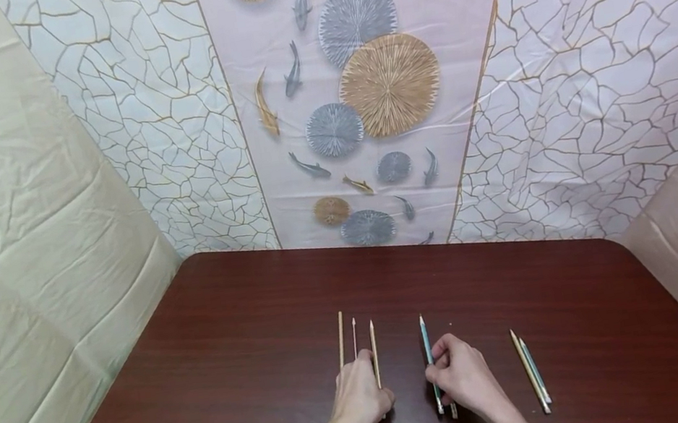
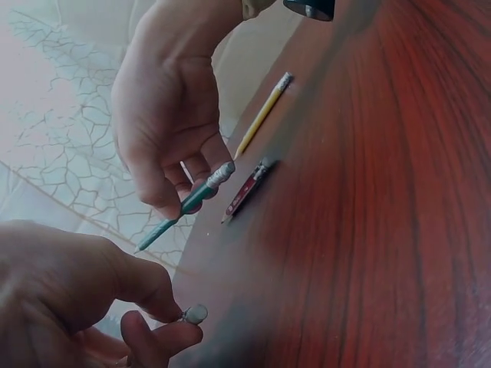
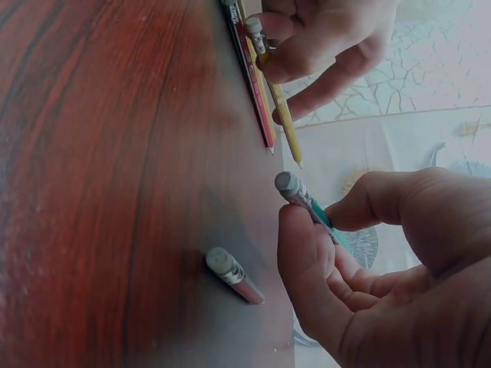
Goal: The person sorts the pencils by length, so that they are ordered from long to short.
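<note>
My left hand pinches a yellow pencil, its point facing the far edge. In the right wrist view, that yellow pencil is between the left hand's thumb and fingers, beside a red-and-black pencil with another yellow one partly behind it. My right hand pinches a green pencil; in the left wrist view the green pencil is tilted, eraser end up. Below the right hand, a dark red pencil lies on the table, mostly hidden in the head view.
On the dark red-brown table, a yellow pencil and a blue-green pencil lie close together to the right. Patterned cloth hangs behind the far edge, with plain cloth at both sides.
</note>
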Demonstrator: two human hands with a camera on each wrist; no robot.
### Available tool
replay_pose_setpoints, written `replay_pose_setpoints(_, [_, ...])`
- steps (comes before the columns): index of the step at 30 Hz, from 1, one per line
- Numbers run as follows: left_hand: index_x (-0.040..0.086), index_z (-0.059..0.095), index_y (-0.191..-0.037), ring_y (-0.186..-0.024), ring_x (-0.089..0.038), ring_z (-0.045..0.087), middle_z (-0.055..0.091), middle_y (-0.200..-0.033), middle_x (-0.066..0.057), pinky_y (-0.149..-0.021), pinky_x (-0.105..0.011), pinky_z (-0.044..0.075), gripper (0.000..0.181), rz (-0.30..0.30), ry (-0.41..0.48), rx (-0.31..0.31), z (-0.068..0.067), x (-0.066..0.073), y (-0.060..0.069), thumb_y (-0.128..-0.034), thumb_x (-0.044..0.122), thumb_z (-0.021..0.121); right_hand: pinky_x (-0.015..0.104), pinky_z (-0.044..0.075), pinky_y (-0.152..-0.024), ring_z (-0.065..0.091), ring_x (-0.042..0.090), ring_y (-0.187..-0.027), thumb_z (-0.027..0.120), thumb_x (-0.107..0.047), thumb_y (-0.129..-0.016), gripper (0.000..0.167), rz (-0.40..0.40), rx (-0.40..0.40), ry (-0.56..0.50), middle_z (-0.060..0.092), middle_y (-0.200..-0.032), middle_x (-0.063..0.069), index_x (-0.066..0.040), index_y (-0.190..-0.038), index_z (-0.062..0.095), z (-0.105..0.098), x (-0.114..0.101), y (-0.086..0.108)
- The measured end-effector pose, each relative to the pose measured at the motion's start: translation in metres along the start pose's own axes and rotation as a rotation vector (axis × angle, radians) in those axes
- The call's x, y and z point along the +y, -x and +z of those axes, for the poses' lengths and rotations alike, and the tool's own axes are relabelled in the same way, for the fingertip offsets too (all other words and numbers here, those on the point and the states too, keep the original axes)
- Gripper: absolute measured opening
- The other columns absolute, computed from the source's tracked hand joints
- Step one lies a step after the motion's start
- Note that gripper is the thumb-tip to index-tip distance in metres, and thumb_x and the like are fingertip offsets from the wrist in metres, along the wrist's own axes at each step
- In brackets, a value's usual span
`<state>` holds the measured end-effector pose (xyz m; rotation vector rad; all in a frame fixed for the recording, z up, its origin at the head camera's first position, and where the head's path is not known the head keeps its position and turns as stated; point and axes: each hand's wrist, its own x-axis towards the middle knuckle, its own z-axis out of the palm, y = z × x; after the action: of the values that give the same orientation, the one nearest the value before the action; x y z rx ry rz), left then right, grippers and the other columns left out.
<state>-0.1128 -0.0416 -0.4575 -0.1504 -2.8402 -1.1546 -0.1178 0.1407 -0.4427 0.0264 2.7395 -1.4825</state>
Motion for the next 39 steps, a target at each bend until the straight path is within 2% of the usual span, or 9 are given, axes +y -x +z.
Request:
replay_pose_setpoints(5, [-0.005,0.060,-0.108,-0.071,-0.034,0.064,0.062,-0.075,-0.010,-0.064,-0.046,0.053,0.053,0.031,-0.027,0.023,-0.001,-0.001,-0.001,-0.0587,0.000,0.079,0.032,0.051,-0.043,0.058,0.017,-0.041,0.064,0.003,-0.072,0.022,-0.016,0.006,0.008,0.059,-0.071,0.004,0.000,-0.093,0.057,0.000,-0.001,-0.001])
replay_pose_setpoints(9, [0.000,0.058,-0.093,-0.066,-0.031,0.062,0.058,-0.070,-0.006,-0.059,-0.044,0.051,0.039,0.051,-0.052,0.023,0.000,-0.002,0.000,-0.0583,-0.001,0.076,0.033,0.051,-0.042,0.058,0.017,-0.041,0.064,0.003,-0.072,0.023,-0.016,-0.005,-0.001,0.059,-0.070,0.004,0.000,-0.093,0.056,0.002,0.000,0.000])
replay_pose_setpoints(12, [0.005,0.052,-0.084,-0.063,-0.030,0.060,0.055,-0.068,-0.005,-0.056,-0.043,0.050,0.035,0.061,-0.070,0.026,0.001,-0.003,0.001,-0.0572,-0.001,0.075,0.033,0.051,-0.043,0.058,0.018,-0.041,0.064,0.003,-0.072,0.022,-0.012,-0.012,-0.006,0.059,-0.070,0.004,0.000,-0.093,0.056,0.003,0.000,0.002])
replay_pose_setpoints(19, [0.003,0.052,-0.084,-0.065,-0.030,0.061,0.056,-0.068,-0.007,-0.054,-0.042,0.050,0.037,0.051,-0.083,0.024,0.000,-0.001,-0.001,-0.0588,-0.002,0.078,0.033,0.050,-0.042,0.058,0.018,-0.040,0.063,0.003,-0.072,0.023,-0.015,-0.012,0.003,0.060,-0.069,0.004,0.001,-0.093,0.056,0.004,0.000,0.001])
replay_pose_setpoints(39, [0.001,0.055,-0.083,-0.063,-0.033,0.064,0.058,-0.066,-0.011,-0.052,-0.043,0.051,0.029,0.052,-0.152,0.045,0.003,-0.001,-0.003,-0.0593,-0.006,0.070,0.035,0.050,-0.041,0.059,0.019,-0.041,0.064,0.003,-0.072,0.022,-0.008,-0.030,-0.018,0.061,-0.070,0.004,0.001,-0.093,0.057,0.011,-0.002,0.002])
